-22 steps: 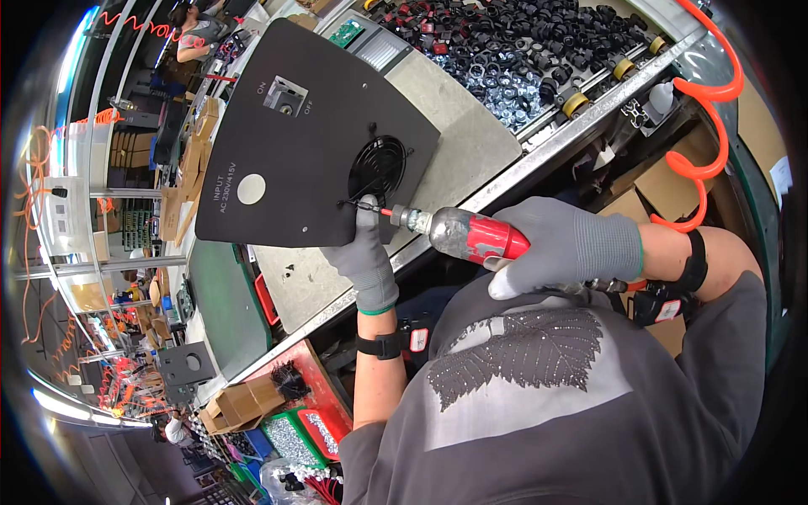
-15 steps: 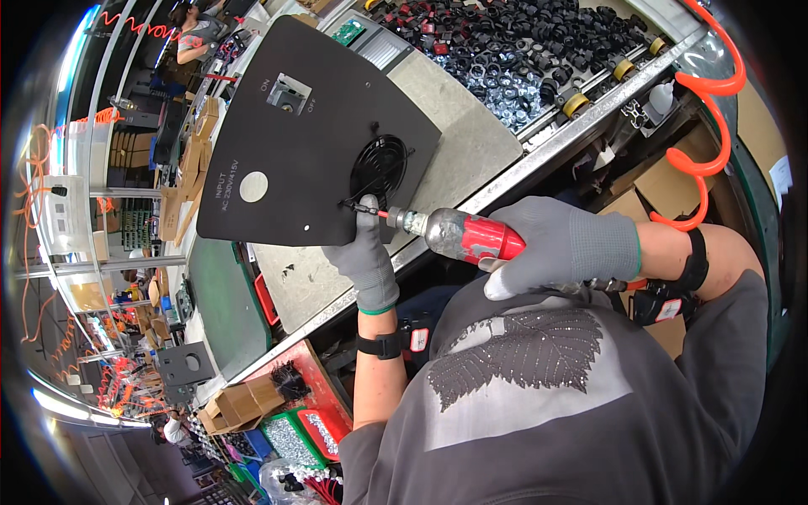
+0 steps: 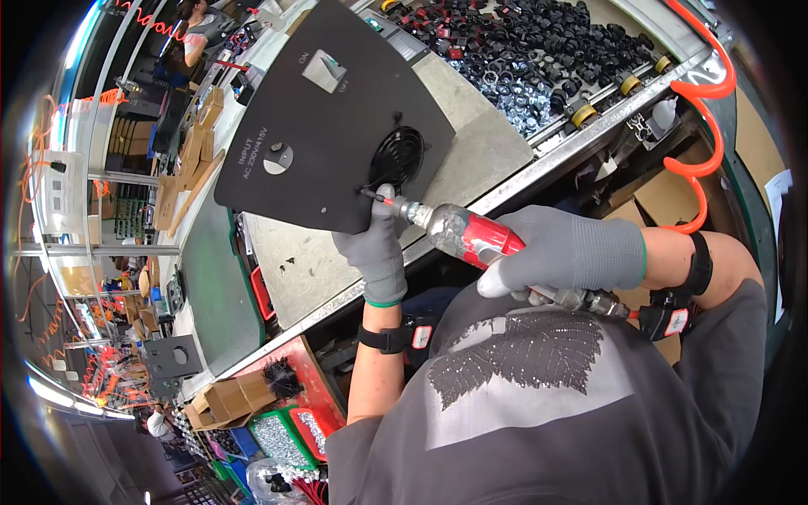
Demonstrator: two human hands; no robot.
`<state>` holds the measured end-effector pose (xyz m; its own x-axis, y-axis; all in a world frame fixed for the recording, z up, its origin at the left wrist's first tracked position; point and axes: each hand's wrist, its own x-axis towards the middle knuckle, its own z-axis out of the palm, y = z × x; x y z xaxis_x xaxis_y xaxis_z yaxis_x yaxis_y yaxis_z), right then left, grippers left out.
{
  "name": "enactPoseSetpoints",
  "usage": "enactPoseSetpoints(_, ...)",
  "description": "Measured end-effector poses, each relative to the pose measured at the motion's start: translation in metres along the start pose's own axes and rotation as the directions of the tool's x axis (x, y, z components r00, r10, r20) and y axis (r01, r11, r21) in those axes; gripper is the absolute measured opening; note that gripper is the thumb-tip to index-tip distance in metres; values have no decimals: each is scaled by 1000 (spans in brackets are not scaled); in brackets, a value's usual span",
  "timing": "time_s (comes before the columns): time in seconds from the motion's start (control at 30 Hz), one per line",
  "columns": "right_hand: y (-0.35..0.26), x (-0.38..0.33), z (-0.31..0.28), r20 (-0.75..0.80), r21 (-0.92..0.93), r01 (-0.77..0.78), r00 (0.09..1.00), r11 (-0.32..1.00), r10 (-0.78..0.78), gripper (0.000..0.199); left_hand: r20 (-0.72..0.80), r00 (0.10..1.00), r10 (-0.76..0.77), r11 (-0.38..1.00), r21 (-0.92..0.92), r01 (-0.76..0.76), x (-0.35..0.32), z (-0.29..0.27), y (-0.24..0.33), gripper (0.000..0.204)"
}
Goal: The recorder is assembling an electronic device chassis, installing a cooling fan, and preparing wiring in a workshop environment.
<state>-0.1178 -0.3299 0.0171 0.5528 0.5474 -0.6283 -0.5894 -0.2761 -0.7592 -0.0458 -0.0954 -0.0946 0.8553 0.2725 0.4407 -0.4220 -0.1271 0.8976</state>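
Black metal panel (image 3: 337,122) is leaning at a slant over the near side of the workbench (image 3: 295,273), its printed face turned up toward the camera, and the driving is centring on its lower edge! The left hand (image 3: 374,252), in a grey coated glove, is gripping that edge near the bottom corner, with one fingertip poking up over the face right beside the bit. The right hand (image 3: 568,252), gloved to match, is wrapping firmly around a red and silver pneumatic screwdriver (image 3: 467,234), keeping the tool pointing left at the panel. Its slim bit is reaching a small dark fastener (image 3: 369,194) by the lower corner of the round black fan guard (image 3: 397,156); whether the tip is seated, I cannot tell. Further up the panel a rectangular switch cutout (image 3: 324,72) is showing, and a round hole (image 3: 278,158) is sitting near the left edge.

Around the action, a heap of small black fittings (image 3: 547,55) is filling the far tray, while an orange coiled hose (image 3: 699,172) is hanging off to the right. Down at lower left, a green bin (image 3: 318,461) is holding shiny small hardware next to a cardboard box (image 3: 231,400), and a co-worker (image 3: 200,38) is standing far back at upper left.
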Motion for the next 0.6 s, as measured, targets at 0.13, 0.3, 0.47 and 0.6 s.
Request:
enactPoseSetpoints(0.13,3,-3,-4,23,41,60,998,997,-61,35,78,981,-179,984,23,178,-3,-14,9,47)
enactPoseSetpoints(0.3,2,0,-7,7,-5,92,996,996,-92,34,260,958,-121,979,189,72,-7,-37,18,83)
enactPoseSetpoints(0.47,1,2,-6,-59,-118,118,990,986,-126,32,200,975,-98,984,168,65,10,-34,30,76)
enactPoseSetpoints(0.6,-3,-2,0,-37,-144,194,979,970,-201,30,236,954,-184,979,127,157,19,-26,39,51)
